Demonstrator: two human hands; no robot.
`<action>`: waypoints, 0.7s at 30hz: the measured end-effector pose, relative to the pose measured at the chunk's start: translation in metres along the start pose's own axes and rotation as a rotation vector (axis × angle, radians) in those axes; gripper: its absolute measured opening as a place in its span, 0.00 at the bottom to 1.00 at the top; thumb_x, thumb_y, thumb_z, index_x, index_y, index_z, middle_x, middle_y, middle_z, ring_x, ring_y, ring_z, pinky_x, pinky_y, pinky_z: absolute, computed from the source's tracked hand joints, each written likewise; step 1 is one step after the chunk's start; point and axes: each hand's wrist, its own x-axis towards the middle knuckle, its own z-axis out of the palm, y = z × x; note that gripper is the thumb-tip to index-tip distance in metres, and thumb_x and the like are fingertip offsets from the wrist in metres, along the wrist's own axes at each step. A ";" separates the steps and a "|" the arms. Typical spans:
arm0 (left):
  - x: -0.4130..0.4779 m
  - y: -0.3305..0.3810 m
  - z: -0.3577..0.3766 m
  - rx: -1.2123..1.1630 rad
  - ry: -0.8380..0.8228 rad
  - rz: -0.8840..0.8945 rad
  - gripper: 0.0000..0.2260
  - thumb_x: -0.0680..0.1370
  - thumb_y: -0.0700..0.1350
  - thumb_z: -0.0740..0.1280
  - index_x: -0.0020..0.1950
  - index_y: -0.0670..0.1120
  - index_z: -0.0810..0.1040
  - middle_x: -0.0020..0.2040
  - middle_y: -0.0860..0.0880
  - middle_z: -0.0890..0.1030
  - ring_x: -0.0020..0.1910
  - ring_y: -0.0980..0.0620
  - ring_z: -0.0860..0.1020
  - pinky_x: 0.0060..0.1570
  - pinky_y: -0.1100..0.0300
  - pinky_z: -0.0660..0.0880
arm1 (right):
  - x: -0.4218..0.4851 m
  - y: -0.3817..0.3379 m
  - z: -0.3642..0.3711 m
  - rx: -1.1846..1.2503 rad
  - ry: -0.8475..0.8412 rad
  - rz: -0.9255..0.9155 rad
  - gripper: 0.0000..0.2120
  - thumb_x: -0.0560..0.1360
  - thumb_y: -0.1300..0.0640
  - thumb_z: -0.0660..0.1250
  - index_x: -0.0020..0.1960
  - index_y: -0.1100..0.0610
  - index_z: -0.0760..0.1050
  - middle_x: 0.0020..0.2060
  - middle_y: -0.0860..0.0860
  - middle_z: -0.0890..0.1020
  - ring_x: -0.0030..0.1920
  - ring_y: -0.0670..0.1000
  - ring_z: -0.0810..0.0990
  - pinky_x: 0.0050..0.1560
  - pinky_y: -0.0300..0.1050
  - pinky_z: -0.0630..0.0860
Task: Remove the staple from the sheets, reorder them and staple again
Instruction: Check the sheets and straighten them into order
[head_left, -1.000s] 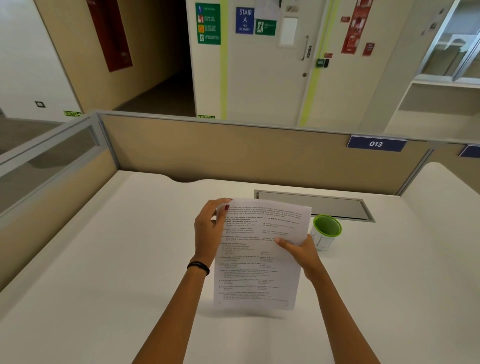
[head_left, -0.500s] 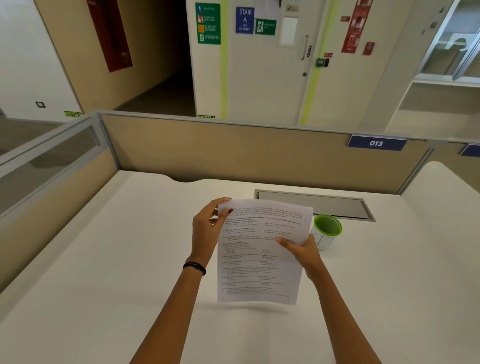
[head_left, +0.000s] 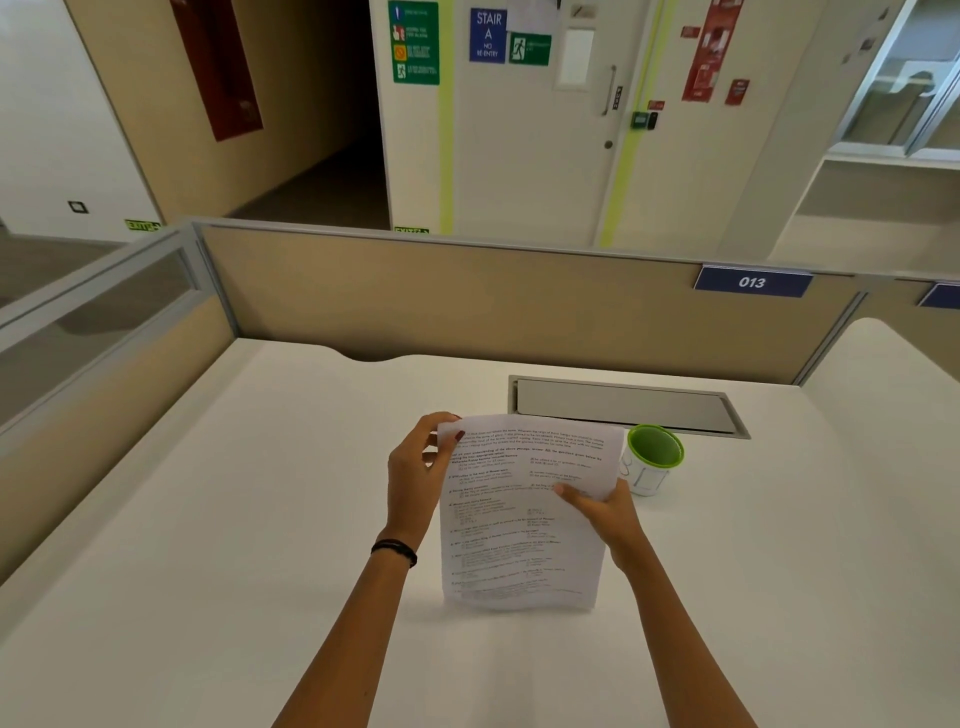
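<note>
White printed sheets (head_left: 514, 540) are held upright over the white desk (head_left: 260, 519), just above its surface. My left hand (head_left: 418, 475) pinches their top left corner, thumb in front with fingers behind. On the right edge, my right hand (head_left: 602, 512) grips the sheets with the thumb across the printed side. The staple is too small to make out. No stapler or staple remover shows.
A white mug with a green inside (head_left: 650, 458) stands just right of the sheets. Behind it lies a grey cable flap (head_left: 623, 405) set into the desk. Beige partition panels (head_left: 467, 301) close the back and left side.
The sheets have risen slightly off the desk and shifted a little right. Both hands keep the same grips.
</note>
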 end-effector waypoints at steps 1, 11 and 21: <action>-0.002 0.000 0.001 -0.005 -0.014 -0.029 0.11 0.75 0.51 0.65 0.53 0.67 0.72 0.49 0.68 0.76 0.47 0.61 0.79 0.40 0.75 0.75 | 0.000 0.001 0.000 0.001 0.011 0.002 0.13 0.68 0.59 0.75 0.47 0.45 0.80 0.43 0.45 0.86 0.42 0.51 0.85 0.34 0.42 0.81; -0.025 -0.012 0.020 -0.358 -0.157 -0.491 0.10 0.74 0.44 0.70 0.51 0.58 0.78 0.49 0.52 0.84 0.45 0.53 0.83 0.37 0.67 0.78 | -0.001 -0.006 0.009 0.045 0.058 -0.068 0.13 0.70 0.60 0.73 0.47 0.42 0.81 0.43 0.44 0.86 0.41 0.50 0.85 0.34 0.40 0.80; -0.028 -0.005 0.023 -0.327 -0.063 -0.444 0.12 0.69 0.52 0.72 0.51 0.55 0.79 0.48 0.55 0.83 0.45 0.56 0.82 0.39 0.65 0.79 | -0.005 0.001 0.003 0.022 0.092 -0.062 0.13 0.68 0.60 0.75 0.46 0.43 0.81 0.42 0.42 0.86 0.42 0.46 0.85 0.34 0.37 0.80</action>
